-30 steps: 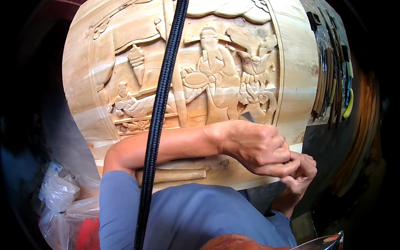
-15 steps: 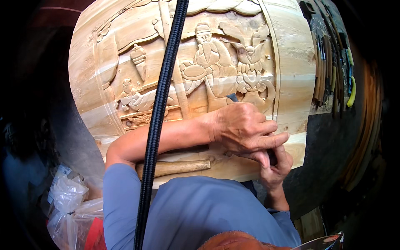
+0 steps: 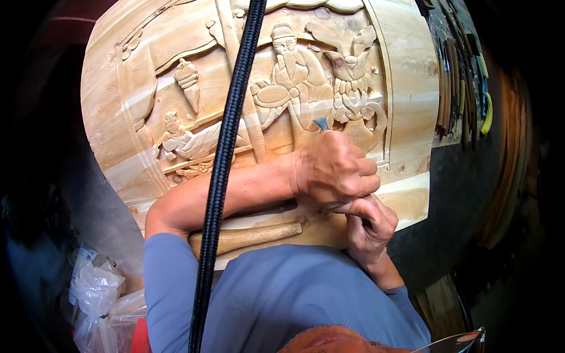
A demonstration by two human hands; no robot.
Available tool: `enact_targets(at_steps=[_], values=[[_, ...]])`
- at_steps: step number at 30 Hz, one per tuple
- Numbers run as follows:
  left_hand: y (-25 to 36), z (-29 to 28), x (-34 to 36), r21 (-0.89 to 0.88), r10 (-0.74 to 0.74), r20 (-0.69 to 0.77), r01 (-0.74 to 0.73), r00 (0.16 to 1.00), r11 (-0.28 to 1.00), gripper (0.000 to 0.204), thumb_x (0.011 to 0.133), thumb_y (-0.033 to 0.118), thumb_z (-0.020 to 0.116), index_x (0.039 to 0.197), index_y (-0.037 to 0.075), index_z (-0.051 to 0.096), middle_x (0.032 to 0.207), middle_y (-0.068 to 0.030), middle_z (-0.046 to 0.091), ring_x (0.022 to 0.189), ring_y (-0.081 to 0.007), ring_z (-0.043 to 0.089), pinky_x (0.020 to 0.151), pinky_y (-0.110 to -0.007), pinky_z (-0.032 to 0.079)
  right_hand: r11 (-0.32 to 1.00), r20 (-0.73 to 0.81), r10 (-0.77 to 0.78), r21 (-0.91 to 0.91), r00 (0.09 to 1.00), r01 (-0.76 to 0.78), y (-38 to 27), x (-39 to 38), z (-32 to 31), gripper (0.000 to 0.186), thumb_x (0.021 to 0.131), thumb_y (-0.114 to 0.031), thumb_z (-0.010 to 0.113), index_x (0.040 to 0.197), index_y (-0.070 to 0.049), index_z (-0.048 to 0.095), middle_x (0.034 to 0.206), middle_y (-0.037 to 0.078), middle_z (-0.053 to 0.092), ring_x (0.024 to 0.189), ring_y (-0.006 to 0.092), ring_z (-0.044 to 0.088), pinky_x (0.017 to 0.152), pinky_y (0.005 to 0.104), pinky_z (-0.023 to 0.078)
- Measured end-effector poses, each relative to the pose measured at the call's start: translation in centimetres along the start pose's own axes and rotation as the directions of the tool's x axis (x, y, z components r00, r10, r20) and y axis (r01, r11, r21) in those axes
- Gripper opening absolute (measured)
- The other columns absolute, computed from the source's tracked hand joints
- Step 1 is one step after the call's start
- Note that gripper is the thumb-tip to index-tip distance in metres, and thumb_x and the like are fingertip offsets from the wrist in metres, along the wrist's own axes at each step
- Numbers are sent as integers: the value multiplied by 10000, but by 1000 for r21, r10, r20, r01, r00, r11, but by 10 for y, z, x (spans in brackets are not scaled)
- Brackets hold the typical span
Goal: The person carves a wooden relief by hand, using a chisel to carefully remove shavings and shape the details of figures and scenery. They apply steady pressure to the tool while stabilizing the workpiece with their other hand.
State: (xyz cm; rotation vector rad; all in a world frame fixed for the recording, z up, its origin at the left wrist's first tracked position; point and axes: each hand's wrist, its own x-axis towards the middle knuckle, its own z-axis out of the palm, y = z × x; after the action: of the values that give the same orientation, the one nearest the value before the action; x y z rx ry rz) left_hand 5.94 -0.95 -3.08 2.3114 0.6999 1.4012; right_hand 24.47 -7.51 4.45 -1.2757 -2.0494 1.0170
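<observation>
A chisel [image 3: 321, 124] shows only its flared metal blade above my left hand [image 3: 332, 170], which is closed around its shaft. My right hand [image 3: 371, 226] is closed just below and touches the left one; its fingers wrap the chisel's handle, which the hands hide. The blade edge rests at the lower part of a carved robed figure [image 3: 291, 70] in a pale wooden relief panel [image 3: 412, 88]. To its right is a carved animal-like form [image 3: 353, 94]. Below my left forearm lies a wooden tool handle [image 3: 259, 236]; its other end is hidden.
Several carving tools [image 3: 456, 88] lie in a row beyond the panel's right edge, with a yellow-handled one [image 3: 487, 115] outermost. A clear plastic bag [image 3: 100, 288] sits at lower left. A black braided cable [image 3: 226, 135] hangs across the view. Wooden boards [image 3: 512, 165] stand at far right.
Both hands have shifted slightly up and left with the chisel, and more of its blade shows. My right hand has closed in against the left. The view has shifted a little.
</observation>
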Motion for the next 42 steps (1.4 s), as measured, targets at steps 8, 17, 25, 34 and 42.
enact_targets(at_steps=[8,17,25,34,42], values=[[0,0,-3,-37,-30,-28,29,999,999,636,999,662,710,696,130,537,670,-13,473,509,-193,539,441,-377,407,996,45,75,38,996,-77,-6,4,-9,147,890,132,717,1005,45,743,794,148,672,645,292,655,619,353,521],[1,-1,-2,-53,-55,-22,54,998,997,596,1012,607,715,699,131,539,667,-24,479,503,-202,547,441,-390,408,997,63,78,25,995,-80,-9,8,-12,129,886,145,729,939,29,715,765,132,648,619,266,638,601,347,505],[-2,-2,1,-58,-125,-37,123,991,991,535,985,513,764,697,133,522,666,-33,487,513,-225,560,459,-404,420,992,29,84,97,996,-86,-8,13,-5,213,873,212,677,953,20,723,813,111,717,677,216,697,646,326,547],[-3,-5,6,-51,-180,-17,179,984,983,597,1023,595,716,652,161,542,614,-37,550,524,-251,643,446,-402,467,977,10,126,174,992,-126,-6,15,-3,197,884,203,655,959,40,738,845,90,741,720,157,702,671,291,550],[-3,-6,10,-22,-181,-16,181,983,983,638,983,583,773,601,154,494,583,-36,503,504,-254,599,454,-408,431,930,-69,222,313,973,-190,12,-16,29,174,913,159,707,1040,45,745,886,90,740,767,149,678,711,305,538]])
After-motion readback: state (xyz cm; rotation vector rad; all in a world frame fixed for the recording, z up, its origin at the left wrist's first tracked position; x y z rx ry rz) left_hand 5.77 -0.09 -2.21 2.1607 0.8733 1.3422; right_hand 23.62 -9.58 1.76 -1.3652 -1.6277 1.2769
